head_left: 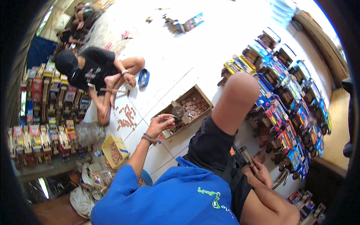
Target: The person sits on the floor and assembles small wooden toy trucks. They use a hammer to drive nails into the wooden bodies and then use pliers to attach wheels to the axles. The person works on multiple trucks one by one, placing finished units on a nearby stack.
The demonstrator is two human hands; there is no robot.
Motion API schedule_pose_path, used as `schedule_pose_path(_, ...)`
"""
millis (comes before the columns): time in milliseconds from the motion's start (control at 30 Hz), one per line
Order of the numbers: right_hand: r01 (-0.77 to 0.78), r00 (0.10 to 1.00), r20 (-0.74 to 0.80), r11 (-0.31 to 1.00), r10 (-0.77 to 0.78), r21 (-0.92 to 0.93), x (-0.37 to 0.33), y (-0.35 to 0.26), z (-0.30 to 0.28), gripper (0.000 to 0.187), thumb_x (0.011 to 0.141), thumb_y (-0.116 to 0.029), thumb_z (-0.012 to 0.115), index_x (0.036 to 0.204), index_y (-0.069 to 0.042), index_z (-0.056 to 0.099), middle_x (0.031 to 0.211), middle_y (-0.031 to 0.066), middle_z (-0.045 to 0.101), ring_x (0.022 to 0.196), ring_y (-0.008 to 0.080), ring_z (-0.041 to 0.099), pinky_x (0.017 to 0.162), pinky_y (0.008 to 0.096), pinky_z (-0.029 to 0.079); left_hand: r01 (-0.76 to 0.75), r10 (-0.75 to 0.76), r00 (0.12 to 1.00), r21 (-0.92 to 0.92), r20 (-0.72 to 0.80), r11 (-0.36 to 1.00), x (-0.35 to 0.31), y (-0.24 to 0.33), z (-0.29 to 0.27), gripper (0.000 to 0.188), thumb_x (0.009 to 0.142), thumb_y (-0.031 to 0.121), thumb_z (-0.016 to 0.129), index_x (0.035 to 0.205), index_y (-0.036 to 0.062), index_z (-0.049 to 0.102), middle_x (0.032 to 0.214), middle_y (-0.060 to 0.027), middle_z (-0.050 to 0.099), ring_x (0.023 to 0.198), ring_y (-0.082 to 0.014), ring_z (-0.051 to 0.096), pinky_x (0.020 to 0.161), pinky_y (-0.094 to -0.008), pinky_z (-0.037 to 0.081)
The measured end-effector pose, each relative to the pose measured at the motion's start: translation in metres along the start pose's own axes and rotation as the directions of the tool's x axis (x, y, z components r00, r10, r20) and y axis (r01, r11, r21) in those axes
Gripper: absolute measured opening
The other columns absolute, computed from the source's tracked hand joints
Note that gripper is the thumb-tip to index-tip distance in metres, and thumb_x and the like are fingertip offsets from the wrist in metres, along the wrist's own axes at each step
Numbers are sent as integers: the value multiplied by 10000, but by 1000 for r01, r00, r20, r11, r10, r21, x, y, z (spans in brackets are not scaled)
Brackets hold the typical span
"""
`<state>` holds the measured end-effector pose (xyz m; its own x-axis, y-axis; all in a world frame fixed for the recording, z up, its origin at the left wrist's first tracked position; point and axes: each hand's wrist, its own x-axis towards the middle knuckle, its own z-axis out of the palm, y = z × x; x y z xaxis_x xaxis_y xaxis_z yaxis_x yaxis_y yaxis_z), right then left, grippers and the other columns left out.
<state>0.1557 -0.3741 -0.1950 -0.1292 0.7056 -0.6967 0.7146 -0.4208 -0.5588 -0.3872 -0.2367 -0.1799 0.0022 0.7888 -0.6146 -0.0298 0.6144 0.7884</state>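
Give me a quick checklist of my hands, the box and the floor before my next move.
1. Left hand at the wooden box: ok.
2. Something held in the left fingertips: cannot tell; too small to make out.
3. Right hand firmly around the wooden handle: cannot tell; it is beside it, but the grip is unclear.
4. Brown pieces in the box: ok.
5. Floor free of loose pieces: not ok; many lie near the co-worker.
6. Co-worker's hands away from the box: ok.
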Motion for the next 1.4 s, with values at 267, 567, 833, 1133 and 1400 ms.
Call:
schedule_pose_path(267, 2, 1000, 9, 997, -3, 78, -9, -23, -16, 419, 971, -277, 553, 1352, -103, 563, 1225, 240, 637, 1141, 394, 613, 971, 425, 482, -172, 267, 859, -245, 436, 954, -17, 152, 123, 225, 971, 72, 631, 1191, 34, 602, 1066, -86, 683, 953, -161, 664, 837, -297, 544)
schedule_pose_path(567, 85, 992, -109, 961, -58, 262, -21, 12, 1, 451, 985, -316, 516, 1415, -181, 525, 1185, 224, 660, 1057, 420, 633, 905, 470, 504, -447, 199, 531, 73, 824, 892, 6, 184, 343, 180, 992, 85, 609, 1168, 68, 575, 1048, -64, 671, 951, -125, 645, 838, -280, 535)
schedule_pose_path(833, 81, 993, -92, 988, -70, 129, -12, 27, 18, 459, 947, -297, 550, 1403, -255, 559, 1128, 184, 684, 1050, 375, 647, 866, 467, 519, -602, -90, 330, 283, 940, 746, 3, 140, 501, 216, 981, 99, 634, 1183, 20, 625, 939, -19, 659, 850, -81, 638, 780, -238, 514)
schedule_pose_path(1133, 215, 953, -304, 688, 7, 693, -117, 79, -5, 459, 1017, -314, 534, 1470, -252, 491, 1013, 112, 716, 883, 248, 663, 790, 356, 505, -694, -291, -2, 208, 957, 689, 4, 60, 702, 387, 937, 211, 714, 1239, -15, 629, 977, -59, 700, 913, -115, 671, 833, -272, 545)
schedule_pose_path(1400, 561, 629, -596, 238, 499, 793, -207, 107, -38, 517, 1058, -207, 474, 1556, -169, 339, 625, -63, 370, 529, 31, 344, 489, 202, 364, -475, -485, 38, 443, 873, 761, -7, -24, 790, 327, 895, 173, 760, 1137, -34, 684, 1014, -88, 726, 896, -134, 696, 828, -258, 569)
